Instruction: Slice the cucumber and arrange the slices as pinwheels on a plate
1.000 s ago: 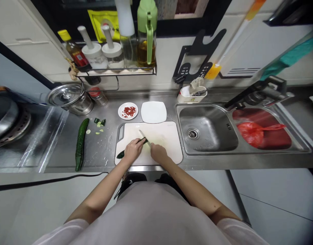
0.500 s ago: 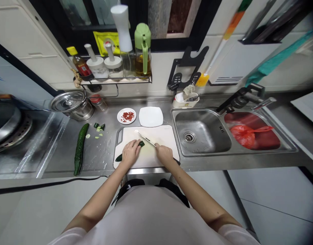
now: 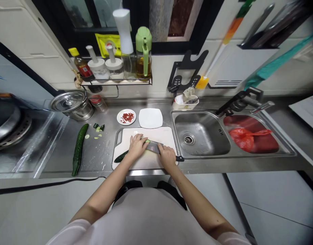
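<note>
A white cutting board (image 3: 156, 163) lies on the steel counter in front of me. My left hand (image 3: 136, 147) is closed over a dark green cucumber (image 3: 121, 156), whose one end sticks out to the left; a pale cut face shows by my fingertips. My right hand (image 3: 167, 157) grips a kitchen knife (image 3: 153, 146), its fingers on the blade and its black handle sticking out to the right. The tip of the blade is beside the cut end of the cucumber, close to my left fingertips.
Behind the board stand a plate of chopped red pieces (image 3: 122, 120) and a square white plate (image 3: 150, 118). On the left are a whole cucumber (image 3: 79, 149), cut scraps (image 3: 99, 127) and a lidded pot (image 3: 81, 110). A sink (image 3: 204, 132) is on the right.
My left hand has shifted right and slightly up on the cucumber. The knife has turned, so its broad blade face and black handle now show, and my right hand has moved slightly right.
</note>
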{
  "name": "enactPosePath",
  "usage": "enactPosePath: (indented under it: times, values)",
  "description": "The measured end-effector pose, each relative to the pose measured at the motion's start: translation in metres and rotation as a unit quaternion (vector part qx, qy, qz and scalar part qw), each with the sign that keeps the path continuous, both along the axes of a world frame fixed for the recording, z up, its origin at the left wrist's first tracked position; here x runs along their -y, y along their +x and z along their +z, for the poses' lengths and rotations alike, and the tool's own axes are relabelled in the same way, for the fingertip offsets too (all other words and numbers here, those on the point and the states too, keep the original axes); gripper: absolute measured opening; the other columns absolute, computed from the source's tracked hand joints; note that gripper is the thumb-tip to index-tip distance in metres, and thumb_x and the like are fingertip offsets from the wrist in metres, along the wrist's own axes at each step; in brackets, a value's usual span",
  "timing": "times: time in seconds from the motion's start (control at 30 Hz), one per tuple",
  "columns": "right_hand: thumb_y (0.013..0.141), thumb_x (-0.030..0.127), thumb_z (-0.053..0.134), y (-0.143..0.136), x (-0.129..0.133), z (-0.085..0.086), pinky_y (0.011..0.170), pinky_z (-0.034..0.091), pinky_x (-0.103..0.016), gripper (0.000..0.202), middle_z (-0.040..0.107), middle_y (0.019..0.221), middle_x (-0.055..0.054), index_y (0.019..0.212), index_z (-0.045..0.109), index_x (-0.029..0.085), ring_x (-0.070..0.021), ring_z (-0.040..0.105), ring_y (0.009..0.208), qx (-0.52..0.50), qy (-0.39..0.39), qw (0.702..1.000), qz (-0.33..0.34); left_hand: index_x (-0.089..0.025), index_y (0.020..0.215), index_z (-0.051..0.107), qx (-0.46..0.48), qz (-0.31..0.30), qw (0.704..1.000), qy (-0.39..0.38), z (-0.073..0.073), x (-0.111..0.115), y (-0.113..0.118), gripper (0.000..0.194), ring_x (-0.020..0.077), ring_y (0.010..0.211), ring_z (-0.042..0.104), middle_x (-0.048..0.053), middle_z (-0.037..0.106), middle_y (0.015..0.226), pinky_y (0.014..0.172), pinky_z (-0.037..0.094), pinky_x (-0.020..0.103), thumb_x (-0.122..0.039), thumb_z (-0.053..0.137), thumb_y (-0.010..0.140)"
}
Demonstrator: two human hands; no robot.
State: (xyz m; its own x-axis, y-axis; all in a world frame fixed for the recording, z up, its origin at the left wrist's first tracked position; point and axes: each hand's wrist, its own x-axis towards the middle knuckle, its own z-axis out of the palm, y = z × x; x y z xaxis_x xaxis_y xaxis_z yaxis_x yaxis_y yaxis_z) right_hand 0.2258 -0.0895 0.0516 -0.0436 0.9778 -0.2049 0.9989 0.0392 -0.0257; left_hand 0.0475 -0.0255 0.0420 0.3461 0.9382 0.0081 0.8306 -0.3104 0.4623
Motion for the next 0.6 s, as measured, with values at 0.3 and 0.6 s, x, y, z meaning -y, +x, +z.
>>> enactPosePath:
  times: [0.3, 0.6]
  values:
    - [0.091, 0.027, 0.054, 0.007, 0.010, -0.006, 0.081, 0.033, -0.033, 0.044, 0.066, 0.101, -0.011, 0.134, 0.051, 0.019, -0.0234, 0.058, 0.097, 0.004, -0.002, 1.000, -0.002, -0.025, 0.101, 0.066, 0.016, -0.012, 0.997, -0.075, 0.003, -0.008, 0.012, 0.019, 0.0237, 0.116, 0.052, 0.005, 0.064, 0.112, 0.115, 0.020, 0.052, -0.033, 0.061, 0.085]
    - [0.090, 0.027, 0.055, 0.010, 0.005, -0.003, 0.083, 0.035, -0.032, 0.045, 0.067, 0.103, -0.010, 0.134, 0.051, 0.019, -0.0233, 0.060, 0.098, 0.006, -0.024, 0.999, -0.022, -0.023, 0.085, 0.066, 0.114, 0.124, 0.982, -0.084, -0.002, -0.021, -0.002, 0.007, 0.0174, 0.084, 0.063, 0.001, 0.070, 0.083, 0.081, 0.044, 0.030, -0.029, 0.063, 0.084]
